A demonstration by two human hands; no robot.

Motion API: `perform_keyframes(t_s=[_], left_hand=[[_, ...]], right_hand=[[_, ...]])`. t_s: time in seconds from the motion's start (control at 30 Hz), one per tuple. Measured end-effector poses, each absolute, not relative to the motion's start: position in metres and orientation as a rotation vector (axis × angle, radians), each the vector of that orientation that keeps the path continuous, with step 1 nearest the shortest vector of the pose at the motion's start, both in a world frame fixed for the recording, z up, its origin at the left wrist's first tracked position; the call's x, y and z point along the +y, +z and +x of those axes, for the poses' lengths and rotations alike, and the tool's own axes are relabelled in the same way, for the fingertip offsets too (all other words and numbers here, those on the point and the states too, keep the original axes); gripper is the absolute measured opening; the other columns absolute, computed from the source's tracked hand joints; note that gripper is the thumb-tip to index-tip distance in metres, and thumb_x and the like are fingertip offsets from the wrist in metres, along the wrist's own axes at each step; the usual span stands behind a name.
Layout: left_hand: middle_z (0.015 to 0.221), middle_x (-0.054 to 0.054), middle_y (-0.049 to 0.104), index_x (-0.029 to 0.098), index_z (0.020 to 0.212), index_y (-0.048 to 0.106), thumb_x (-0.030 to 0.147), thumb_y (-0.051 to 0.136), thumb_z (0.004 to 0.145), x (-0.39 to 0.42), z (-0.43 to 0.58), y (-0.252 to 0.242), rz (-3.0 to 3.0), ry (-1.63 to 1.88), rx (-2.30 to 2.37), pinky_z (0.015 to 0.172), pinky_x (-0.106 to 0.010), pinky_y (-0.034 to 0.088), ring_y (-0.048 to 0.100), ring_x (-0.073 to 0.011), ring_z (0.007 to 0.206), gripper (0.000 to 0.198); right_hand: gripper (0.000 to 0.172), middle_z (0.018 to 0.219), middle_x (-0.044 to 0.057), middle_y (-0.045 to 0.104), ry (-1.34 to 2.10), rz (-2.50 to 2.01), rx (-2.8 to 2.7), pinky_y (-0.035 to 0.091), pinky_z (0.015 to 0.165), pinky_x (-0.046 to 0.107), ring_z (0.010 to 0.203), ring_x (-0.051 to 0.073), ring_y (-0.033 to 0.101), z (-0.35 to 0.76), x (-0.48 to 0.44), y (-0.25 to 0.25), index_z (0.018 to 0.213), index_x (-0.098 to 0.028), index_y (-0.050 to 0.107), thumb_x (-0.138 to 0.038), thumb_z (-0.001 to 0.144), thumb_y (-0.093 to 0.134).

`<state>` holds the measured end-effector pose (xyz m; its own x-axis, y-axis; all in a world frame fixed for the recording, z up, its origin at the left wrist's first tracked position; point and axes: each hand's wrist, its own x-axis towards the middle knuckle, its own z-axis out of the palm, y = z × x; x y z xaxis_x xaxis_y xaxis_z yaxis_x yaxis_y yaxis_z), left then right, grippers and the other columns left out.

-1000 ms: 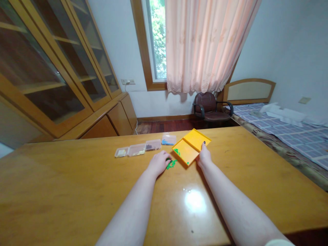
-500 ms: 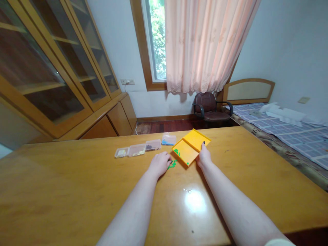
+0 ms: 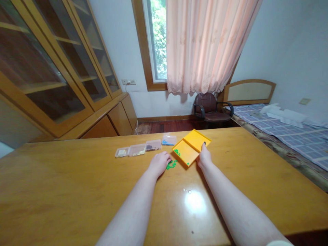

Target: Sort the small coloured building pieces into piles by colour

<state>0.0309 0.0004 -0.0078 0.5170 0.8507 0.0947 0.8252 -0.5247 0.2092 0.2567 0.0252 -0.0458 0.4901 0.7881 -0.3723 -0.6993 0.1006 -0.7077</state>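
Note:
A yellow two-part tray (image 3: pixel 194 140) lies open on the wooden table (image 3: pixel 77 177), with a few small green pieces in its near half. My right hand (image 3: pixel 204 157) grips the tray's right edge, fingers curled over the rim. My left hand (image 3: pixel 159 163) rests on the table just left of the tray, its fingers bent down over a small heap of green pieces (image 3: pixel 171 165). Whether those fingers pinch a piece is hidden.
Several small clear boxes (image 3: pixel 138 150) stand in a row left of the tray; one holds blue bits (image 3: pixel 168 140), one dark bits (image 3: pixel 153 146). Glass-fronted cabinets fill the left wall. A chair (image 3: pixel 209 107) and a bed (image 3: pixel 282 126) lie beyond the table.
My left hand has barely shifted over the green pieces. The tray and my right hand have stayed put.

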Motion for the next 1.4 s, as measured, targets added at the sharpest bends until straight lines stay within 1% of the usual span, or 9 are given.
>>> perform_keyframes(t_s=[0.17,0.33,0.47,0.7,0.87,1.13,1.3,1.4], left_hand=[[0.097,-0.005,0.063,0.020,0.090,0.065,0.029,0.052,0.087,-0.002,0.029,-0.003,2.589,0.293,1.467,0.076,-0.026,0.044,0.059,-0.0167,0.087,0.016],[0.092,-0.004,0.064,0.021,0.085,0.064,0.033,0.059,0.082,-0.005,0.031,0.001,2.545,0.188,1.534,0.073,-0.027,0.044,0.060,-0.0182,0.085,0.014],[0.092,-0.005,0.065,0.021,0.086,0.064,0.030,0.056,0.083,-0.006,0.033,0.003,2.555,0.119,1.570,0.072,-0.028,0.045,0.061,-0.0195,0.085,0.013],[0.095,-0.008,0.064,0.019,0.090,0.064,0.031,0.048,0.089,-0.007,0.038,0.004,2.571,0.040,1.604,0.077,-0.030,0.045,0.062,-0.0205,0.089,0.020],[0.094,-0.009,0.065,0.018,0.089,0.065,0.029,0.045,0.090,-0.007,0.039,0.004,2.595,0.061,1.610,0.077,-0.032,0.046,0.062,-0.0216,0.088,0.024],[0.094,-0.008,0.064,0.019,0.090,0.066,0.028,0.040,0.091,-0.009,0.037,0.004,2.594,0.116,1.613,0.078,-0.031,0.045,0.061,-0.0198,0.088,0.028],[0.094,-0.007,0.064,0.021,0.090,0.065,0.036,0.050,0.086,-0.010,0.035,0.007,2.595,0.133,1.577,0.077,-0.030,0.045,0.060,-0.0204,0.089,0.022],[0.092,-0.006,0.065,0.022,0.087,0.066,0.033,0.050,0.085,-0.010,0.035,0.006,2.593,0.106,1.582,0.075,-0.030,0.045,0.061,-0.0204,0.086,0.020]], right_hand=[[0.032,0.091,0.006,0.074,1.112,-0.964,-0.099,0.059,0.070,0.034,0.075,0.019,0.071,0.255,0.023,-0.041,0.101,-0.015,0.062,-0.041,0.089,0.049],[0.030,0.092,0.006,0.073,1.109,-0.951,-0.107,0.059,0.071,0.035,0.078,0.019,0.071,0.254,0.022,-0.040,0.101,-0.015,0.062,-0.040,0.089,0.048],[0.030,0.091,0.006,0.073,1.107,-0.967,-0.116,0.059,0.071,0.035,0.078,0.019,0.071,0.254,0.022,-0.041,0.100,-0.016,0.062,-0.041,0.089,0.048],[0.032,0.091,0.005,0.073,1.099,-1.004,-0.111,0.059,0.070,0.034,0.076,0.019,0.071,0.254,0.022,-0.041,0.102,-0.016,0.062,-0.042,0.089,0.049],[0.030,0.090,0.005,0.074,1.104,-0.983,-0.117,0.059,0.070,0.034,0.076,0.019,0.071,0.254,0.022,-0.042,0.100,-0.016,0.062,-0.041,0.089,0.049],[0.030,0.089,0.005,0.074,1.100,-0.981,-0.117,0.059,0.071,0.035,0.077,0.019,0.071,0.255,0.023,-0.043,0.101,-0.016,0.062,-0.040,0.089,0.049],[0.031,0.087,0.005,0.074,1.113,-0.977,-0.103,0.059,0.071,0.036,0.073,0.018,0.071,0.253,0.021,-0.038,0.102,-0.016,0.061,-0.041,0.090,0.047],[0.031,0.087,0.005,0.074,1.116,-0.962,-0.086,0.059,0.071,0.035,0.073,0.018,0.070,0.252,0.021,-0.036,0.101,-0.016,0.061,-0.040,0.090,0.047]])
